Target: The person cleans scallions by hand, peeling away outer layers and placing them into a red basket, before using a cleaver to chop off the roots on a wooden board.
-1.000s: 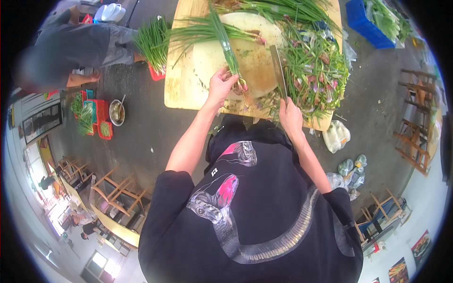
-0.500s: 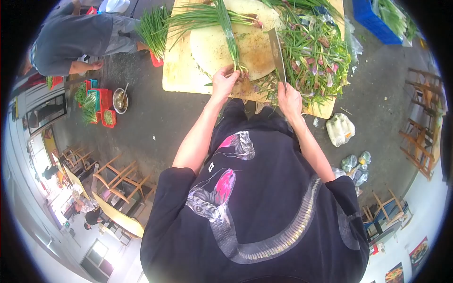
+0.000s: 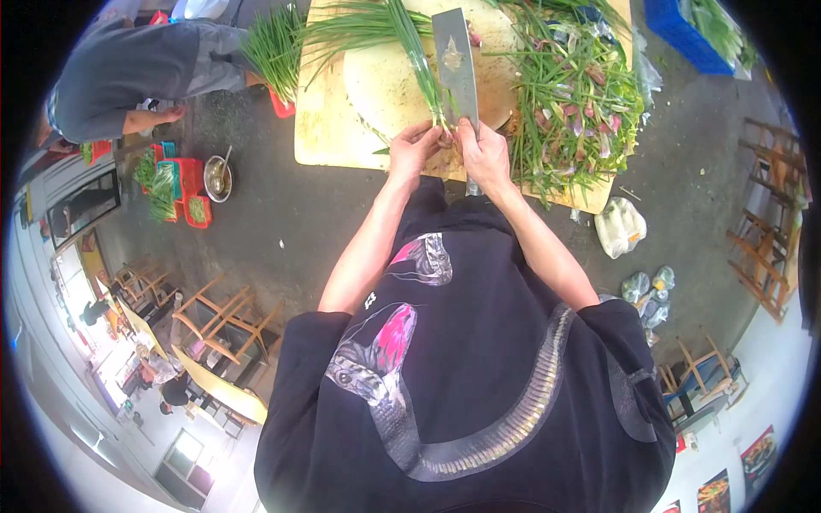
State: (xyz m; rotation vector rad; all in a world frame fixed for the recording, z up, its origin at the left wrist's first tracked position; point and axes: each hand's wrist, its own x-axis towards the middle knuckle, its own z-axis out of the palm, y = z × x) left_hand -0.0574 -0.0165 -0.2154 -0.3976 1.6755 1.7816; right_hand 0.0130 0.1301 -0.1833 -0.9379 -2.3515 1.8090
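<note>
At the table's near edge, my left hand (image 3: 412, 152) is closed on the root end of a bunch of green onions (image 3: 416, 68), whose leaves stretch away over the round pale board (image 3: 376, 84). Beside it, my right hand (image 3: 486, 156) grips a cleaver (image 3: 456, 64); the broad blade points away and its face shows. The fingertips of both hands are close together at the root ends. Right of the board lies a heap of trimmed leaves and reddish peelings (image 3: 573, 120).
A wooden table (image 3: 321, 128) holds the board. Green onions in a red basket (image 3: 280, 104) stand left. A blue crate (image 3: 684, 38) is at upper right. Red baskets (image 3: 193, 179) and a metal bowl (image 3: 217, 178) sit on the floor. Another person (image 3: 128, 77) bends at upper left.
My right hand and the cleaver have moved left, next to my left hand, and the blade's broad face now shows. My left hand has shifted slightly right.
</note>
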